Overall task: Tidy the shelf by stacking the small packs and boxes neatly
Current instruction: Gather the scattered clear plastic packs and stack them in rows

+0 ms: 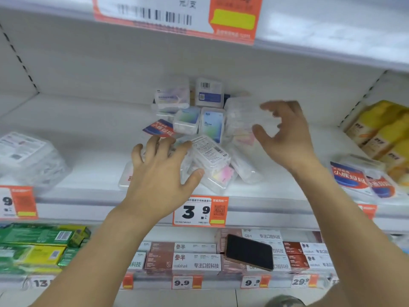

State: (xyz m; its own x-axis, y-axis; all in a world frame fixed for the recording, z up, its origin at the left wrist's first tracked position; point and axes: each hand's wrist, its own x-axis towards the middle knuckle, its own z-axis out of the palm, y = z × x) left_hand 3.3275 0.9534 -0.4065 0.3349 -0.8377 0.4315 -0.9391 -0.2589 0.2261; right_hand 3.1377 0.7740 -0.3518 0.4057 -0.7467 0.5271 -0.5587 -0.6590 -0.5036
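A loose heap of small clear plastic boxes [210, 156] lies in the middle of the white shelf [88, 138]. Two upright clear boxes [209, 93] stand at the back of the heap, with a red and blue pack [160, 127] lying to the left of it. My left hand [161, 171] rests spread on the heap's front left, fingers apart, thumb against a box with pink contents [222, 176]. At the heap's right side my right hand [285, 134] hovers with curled, parted fingers next to a blurred clear box [240, 116], holding nothing.
Clear packs [28, 156] sit at the shelf's left end, red and blue packs [358, 178] and yellow boxes [380, 129] at its right. A 3.9 price tag [200, 211] hangs on the shelf edge. On the shelf below, a black phone [249, 251] lies on red-white boxes, beside green boxes [37, 242].
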